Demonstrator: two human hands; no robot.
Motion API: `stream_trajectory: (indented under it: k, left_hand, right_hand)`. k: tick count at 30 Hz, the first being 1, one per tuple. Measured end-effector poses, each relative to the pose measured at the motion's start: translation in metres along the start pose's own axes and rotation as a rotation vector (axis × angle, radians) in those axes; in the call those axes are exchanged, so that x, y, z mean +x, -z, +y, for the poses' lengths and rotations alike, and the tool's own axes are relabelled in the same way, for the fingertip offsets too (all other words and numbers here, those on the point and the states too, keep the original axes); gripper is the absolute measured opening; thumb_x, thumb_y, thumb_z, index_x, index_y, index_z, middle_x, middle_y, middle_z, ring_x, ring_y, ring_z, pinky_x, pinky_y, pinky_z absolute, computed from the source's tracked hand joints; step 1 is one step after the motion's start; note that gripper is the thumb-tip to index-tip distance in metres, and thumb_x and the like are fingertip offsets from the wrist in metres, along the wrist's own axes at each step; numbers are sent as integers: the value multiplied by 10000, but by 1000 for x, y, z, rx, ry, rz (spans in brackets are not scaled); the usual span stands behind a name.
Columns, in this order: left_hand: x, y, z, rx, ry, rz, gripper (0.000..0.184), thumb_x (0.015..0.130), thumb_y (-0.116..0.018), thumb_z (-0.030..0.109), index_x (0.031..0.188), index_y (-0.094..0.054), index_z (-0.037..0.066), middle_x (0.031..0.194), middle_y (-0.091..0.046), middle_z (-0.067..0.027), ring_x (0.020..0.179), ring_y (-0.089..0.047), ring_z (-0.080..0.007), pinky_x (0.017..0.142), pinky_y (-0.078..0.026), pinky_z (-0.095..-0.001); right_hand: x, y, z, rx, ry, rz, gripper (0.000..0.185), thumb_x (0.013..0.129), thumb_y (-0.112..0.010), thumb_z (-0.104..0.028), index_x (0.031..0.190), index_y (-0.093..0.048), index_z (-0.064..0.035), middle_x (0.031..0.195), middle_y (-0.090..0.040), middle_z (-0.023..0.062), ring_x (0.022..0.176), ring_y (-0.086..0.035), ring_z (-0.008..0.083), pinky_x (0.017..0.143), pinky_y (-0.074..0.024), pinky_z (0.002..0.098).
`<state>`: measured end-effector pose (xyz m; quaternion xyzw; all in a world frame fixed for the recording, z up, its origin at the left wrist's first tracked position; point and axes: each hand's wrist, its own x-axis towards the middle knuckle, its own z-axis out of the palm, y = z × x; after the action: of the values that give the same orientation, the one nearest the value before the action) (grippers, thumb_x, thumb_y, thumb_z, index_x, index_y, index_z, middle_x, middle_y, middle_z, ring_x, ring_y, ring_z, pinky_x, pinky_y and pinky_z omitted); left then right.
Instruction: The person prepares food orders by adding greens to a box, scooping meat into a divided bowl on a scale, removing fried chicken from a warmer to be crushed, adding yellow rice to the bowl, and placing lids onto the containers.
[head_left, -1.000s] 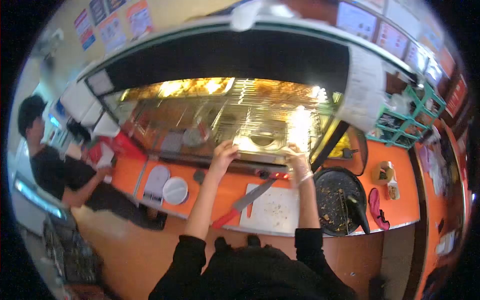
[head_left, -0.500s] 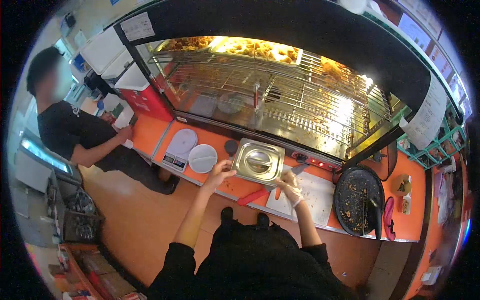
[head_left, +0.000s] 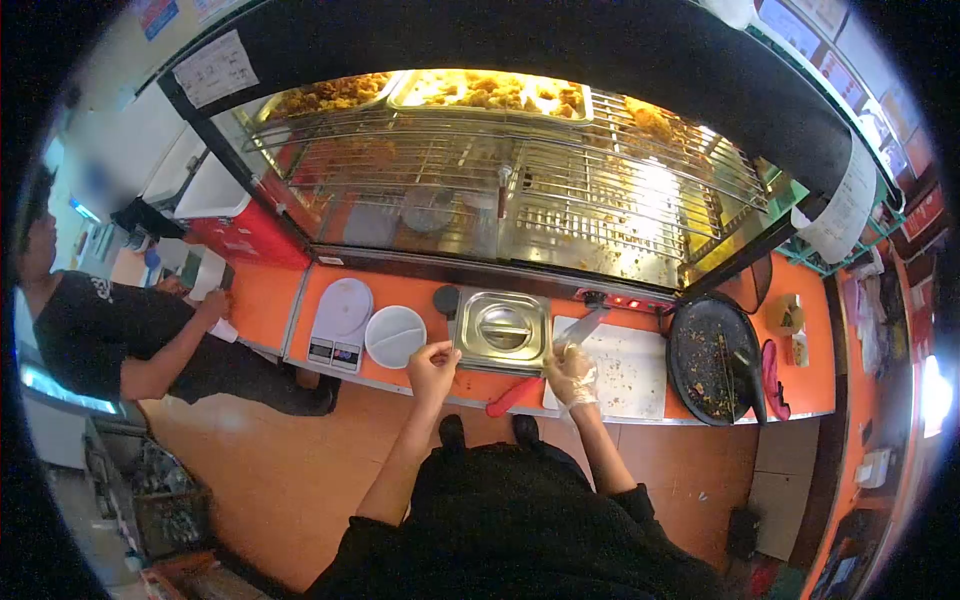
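A steel container with a steel lid (head_left: pixel 502 328) is over the orange counter (head_left: pixel 470 386), between my two hands. My left hand (head_left: pixel 433 369) pinches its left front edge. At its right front corner is my right hand (head_left: pixel 572 378), in a clear glove, with fingers closed on the rim. Just right of the container, a knife (head_left: pixel 584 322) lies partly hidden behind it, its red handle (head_left: pixel 513 397) showing in front. Under the knife is a white cutting board (head_left: pixel 628 370) with crumbs on it. Left of the container sits a round white divided bowl (head_left: pixel 395 337).
A lit glass food cabinet (head_left: pixel 600 190) with trays of fried food (head_left: pixel 490 92) stands behind the counter. A kitchen scale (head_left: pixel 340 318) is at left, a black round pan (head_left: pixel 707 372) at right. A person (head_left: pixel 110 330) in black works at far left beside a red cooler (head_left: pixel 250 235).
The lidded container has come out from the cabinet front and down over the counter, held in both hands. Since the last frame it has shifted slightly left, and the view has turned.
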<state>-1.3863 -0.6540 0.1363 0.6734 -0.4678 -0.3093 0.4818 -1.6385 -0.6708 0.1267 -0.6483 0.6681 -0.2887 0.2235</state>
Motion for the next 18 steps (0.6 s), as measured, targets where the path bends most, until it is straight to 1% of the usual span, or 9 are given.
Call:
stream_trajectory:
  k: [2, 3, 5, 7, 9, 12, 13, 15, 18]
  left_hand:
    - [-1, 2, 19, -114, 36, -40, 217, 753, -738, 74, 937, -688, -29, 820, -690, -104, 716, -651, -138, 655, -520, -270]
    - [-2, 2, 29, -222, 75, -78, 225, 761, -735, 76, 949, -687, -38, 840, -696, -105, 733, -651, -133, 673, -521, -267]
    - [-1, -10, 47, -299, 104, -163, 248, 788, -720, 99, 981, -678, -51, 864, -695, -102, 772, -644, -121, 712, -517, -263]
    - [10, -38, 62, -369, 21, -229, 257, 810, -710, 131, 993, -676, -47, 860, -694, -86, 794, -632, -109, 744, -502, -260]
    - [30, -66, 83, -374, 69, -266, 210, 822, -695, 119, 960, -681, -38, 833, -689, -50, 772, -622, -98, 713, -487, -254]
    - [74, -108, 81, -502, 107, -302, 142, 806, -687, 85, 895, -686, -26, 687, -636, -17, 586, -550, -65, 538, -426, -221]
    - [87, -118, 78, -493, 120, -290, 157, 798, -692, 95, 893, -685, -30, 675, -635, -21, 583, -557, -71, 542, -441, -223]
    - [101, -126, 84, -441, 115, -285, 177, 800, -693, 121, 890, -685, -31, 665, -634, -28, 578, -566, -79, 531, -455, -232]
    - [111, -129, 73, -382, 176, -326, 187, 817, -681, 146, 887, -686, -27, 686, -644, -37, 580, -577, -88, 522, -470, -239]
  right_hand:
    - [-2, -1, 17, 233, -25, 70, 202, 833, -631, -202, 785, -646, -7, 647, -631, 78, 571, -599, 157, 499, -458, 324]
    - [0, 24, 4, 311, -86, -33, 186, 842, -635, -183, 812, -645, 1, 658, -616, 42, 565, -559, 95, 470, -431, 267]
    - [-4, 66, -30, 560, -117, 122, 164, 825, -640, -154, 824, -642, 9, 649, -607, 53, 537, -539, 102, 477, -423, 266]
    - [17, 92, 0, 65, 122, 185, 190, 818, -663, -189, 869, -625, -10, 733, -649, 105, 614, -600, 178, 587, -484, 352]
    - [43, 105, -1, 280, -45, 218, 195, 802, -669, -202, 819, -642, -10, 694, -647, 96, 617, -599, 178, 595, -478, 342]
    - [88, 115, 11, 185, -65, 163, 156, 788, -622, -164, 809, -672, -17, 642, -639, 40, 569, -569, 99, 539, -453, 272]
    - [98, 117, 8, 269, -10, 189, 166, 793, -616, -176, 800, -673, -20, 629, -636, 32, 564, -568, 97, 539, -452, 263]
    - [121, 102, 36, 28, -71, 186, 174, 796, -619, -170, 823, -668, -5, 648, -643, 37, 564, -570, 94, 537, -450, 247]
    - [130, 85, 45, 345, -126, 160, 219, 814, -629, -154, 934, -646, 28, 692, -633, 41, 542, -535, 86, 515, -433, 233]
